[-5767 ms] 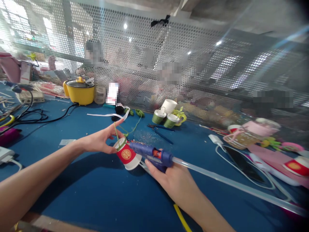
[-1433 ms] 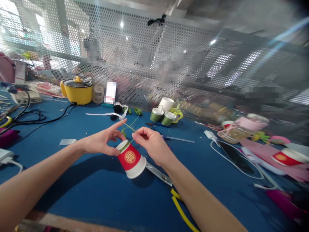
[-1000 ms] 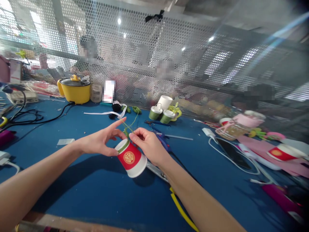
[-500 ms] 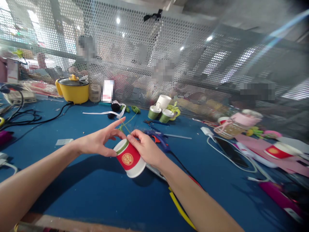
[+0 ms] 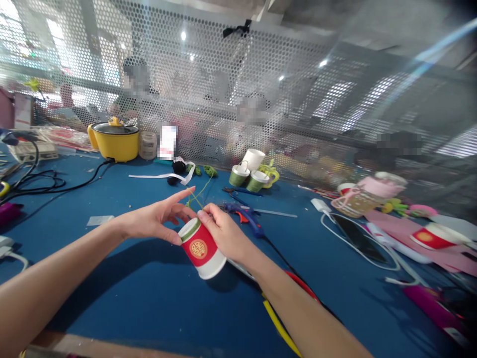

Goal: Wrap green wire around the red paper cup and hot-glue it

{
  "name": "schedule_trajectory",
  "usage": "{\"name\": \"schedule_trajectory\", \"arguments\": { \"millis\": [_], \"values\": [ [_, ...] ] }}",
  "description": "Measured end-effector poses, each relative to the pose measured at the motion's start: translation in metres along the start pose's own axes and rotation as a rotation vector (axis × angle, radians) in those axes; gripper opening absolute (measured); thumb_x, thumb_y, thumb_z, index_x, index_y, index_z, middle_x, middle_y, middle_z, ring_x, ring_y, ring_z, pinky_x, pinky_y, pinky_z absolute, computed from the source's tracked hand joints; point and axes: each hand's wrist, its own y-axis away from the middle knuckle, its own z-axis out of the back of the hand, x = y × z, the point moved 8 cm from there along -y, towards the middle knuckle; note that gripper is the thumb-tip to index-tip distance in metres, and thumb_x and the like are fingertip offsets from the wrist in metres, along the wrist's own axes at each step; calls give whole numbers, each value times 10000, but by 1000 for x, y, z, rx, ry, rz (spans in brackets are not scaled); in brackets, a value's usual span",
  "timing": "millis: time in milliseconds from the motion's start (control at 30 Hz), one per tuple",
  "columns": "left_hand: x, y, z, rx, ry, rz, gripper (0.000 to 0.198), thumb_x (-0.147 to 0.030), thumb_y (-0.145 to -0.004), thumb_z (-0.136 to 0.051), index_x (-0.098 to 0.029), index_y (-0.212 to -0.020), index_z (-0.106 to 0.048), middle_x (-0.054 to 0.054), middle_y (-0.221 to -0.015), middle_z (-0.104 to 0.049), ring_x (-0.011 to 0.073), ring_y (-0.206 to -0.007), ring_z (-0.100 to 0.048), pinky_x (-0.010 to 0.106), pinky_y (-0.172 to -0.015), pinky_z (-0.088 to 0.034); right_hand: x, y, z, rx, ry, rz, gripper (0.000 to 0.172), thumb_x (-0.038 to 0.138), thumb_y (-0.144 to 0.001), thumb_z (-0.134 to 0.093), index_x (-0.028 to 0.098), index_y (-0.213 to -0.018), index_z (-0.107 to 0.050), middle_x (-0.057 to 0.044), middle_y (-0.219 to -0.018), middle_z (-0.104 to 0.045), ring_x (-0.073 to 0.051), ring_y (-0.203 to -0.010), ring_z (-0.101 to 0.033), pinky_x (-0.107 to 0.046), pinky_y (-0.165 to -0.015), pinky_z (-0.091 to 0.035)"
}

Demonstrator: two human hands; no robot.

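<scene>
A red and white paper cup (image 5: 203, 251) with a gold emblem is tilted, its narrow end toward the upper left. Green yarn (image 5: 191, 230) forms a band around that narrow end. My left hand (image 5: 158, 219) holds this end between the thumb and curled fingers, its index finger stretched out. A loose strand of green yarn (image 5: 204, 189) runs from near that fingertip toward the back of the table. My right hand (image 5: 225, 233) is closed around the cup's right side, its thumb and fingertips at the yarn near the narrow end. The far side of the cup is hidden.
A blue glue gun (image 5: 253, 219) and pliers (image 5: 242, 191) lie beyond my right hand. Small green-wrapped cups (image 5: 239, 176) stand at the back. A yellow pot (image 5: 116, 143) is at back left. A phone (image 5: 359, 238), cables and a pink-topped jar (image 5: 354, 199) lie right.
The view has shifted slightly, so the table and hands appear a little lower. Both hands keep their hold on the cup, with little other movement.
</scene>
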Motion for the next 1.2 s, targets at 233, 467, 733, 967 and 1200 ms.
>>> {"name": "schedule_trajectory", "arguments": {
  "millis": [233, 467, 733, 967, 1200],
  "values": [
    [5, 1, 3, -133, -9, 101, 995, -232, -669, -759, -294, -1434, -126, 71, -1100, -529, 192, -947, -537, 422, -879, -414, 3, 0, -1, -74, 125, 89, 212, 370, -901, -394, 229, -744, -399, 19, -664, -531, -146, -611, -512, -265, -555, -372],
    [6, 0, 3, -257, -55, 174, 964, -253, -656, -729, -243, -1434, -160, 67, -1017, -511, 212, -934, -527, 378, -769, -450, 14, 5, -7, -144, 305, 156, 216, 344, -904, -356, 245, -714, -330, 3, -633, -510, -165, -567, -489, -285, -548, -347],
    [4, -2, 1, -277, -92, 198, 891, -196, -678, -638, -224, -1431, -162, 67, -999, -525, 205, -920, -527, 372, -756, -441, 16, 9, -11, -251, 472, 227, 199, 331, -912, -334, 237, -740, -367, -55, -741, -543, -204, -643, -541, -318, -594, -393],
    [8, -2, 3, -297, -65, 189, 876, -139, -662, -593, -263, -1427, -186, 44, -981, -515, 164, -840, -525, 299, -671, -419, 20, 12, -14, -273, 505, 273, 202, 330, -918, -343, 232, -756, -414, -58, -765, -540, -204, -667, -547, -312, -591, -396],
    [10, -1, -2, -251, 61, 175, 925, -97, -634, -599, -313, -1423, -167, 38, -1026, -486, 127, -772, -533, 263, -623, -415, 17, -1, 1, -192, 76, 191, 157, 310, -848, -455, 216, -724, -476, -12, -723, -538, -156, -680, -521, -293, -649, -424]
  ]
}}
